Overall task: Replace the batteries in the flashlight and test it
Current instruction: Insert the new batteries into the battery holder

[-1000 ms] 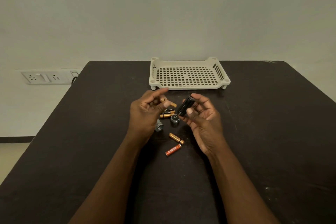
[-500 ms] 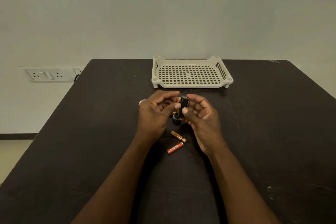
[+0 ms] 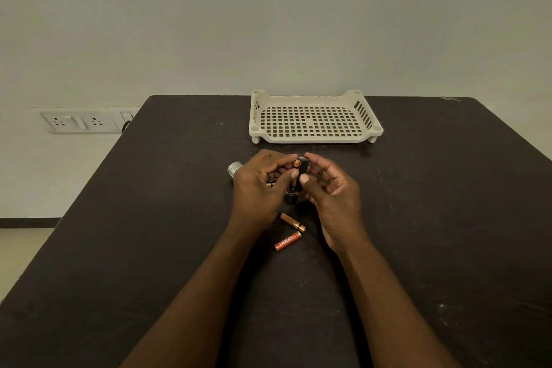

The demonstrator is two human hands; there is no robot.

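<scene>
My right hand (image 3: 331, 197) pinches a black battery holder (image 3: 303, 169), held upright over the table. My left hand (image 3: 260, 188) pinches a copper-topped battery (image 3: 296, 165) and holds it against the holder's left side. A silver flashlight part (image 3: 234, 169) pokes out behind my left hand. A dark round cap (image 3: 290, 198) lies below the two hands. Another battery (image 3: 271, 184) shows partly under my left fingers. On the table nearer me lie a gold-and-black battery (image 3: 292, 222) and a red Eveready battery (image 3: 287, 241).
A cream perforated plastic tray (image 3: 316, 138) stands at the back of the dark table (image 3: 149, 248). A wall socket panel (image 3: 80, 121) sits off the table's left edge.
My left hand carried the battery rightwards to meet the holder. My right hand tilted the holder upright. Both hands now sit close together, and the silver flashlight part shows behind my left hand.
</scene>
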